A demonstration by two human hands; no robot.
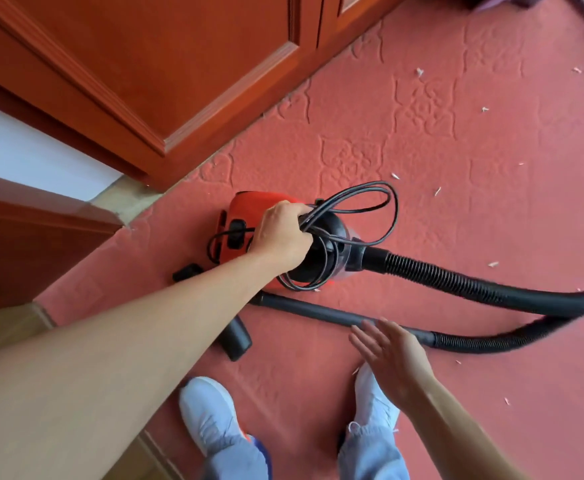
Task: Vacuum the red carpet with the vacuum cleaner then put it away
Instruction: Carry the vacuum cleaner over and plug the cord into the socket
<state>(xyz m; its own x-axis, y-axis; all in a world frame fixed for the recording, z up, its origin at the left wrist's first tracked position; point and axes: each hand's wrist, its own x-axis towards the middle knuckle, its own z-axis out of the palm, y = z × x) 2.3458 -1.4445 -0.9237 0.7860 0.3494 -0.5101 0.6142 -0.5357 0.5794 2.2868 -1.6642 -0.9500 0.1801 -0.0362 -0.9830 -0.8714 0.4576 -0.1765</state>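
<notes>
Left hand (283, 233) clamps looped black cord (314, 219) atop the glossy, seemingly plastic red vacuum cleaner (255, 199); right hand (391, 355) hovers, fingers apart, over embossed carpet (456, 168).

Embossed, matt red carpet (422, 140) — glossy varnished wooden door (165, 64) — ribbed black plastic hose (456, 282).

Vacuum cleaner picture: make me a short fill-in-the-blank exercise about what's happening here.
1. The left hand grips the bundled black ___ on top of the vacuum cleaner.
2. The right hand is ___ and holds nothing.
3. The ribbed black hose leaves the vacuum cleaner and runs toward the ___ edge of the picture.
4. Small white scraps lie scattered on the ___ carpet.

Missing words: cord; open; right; red.
</notes>
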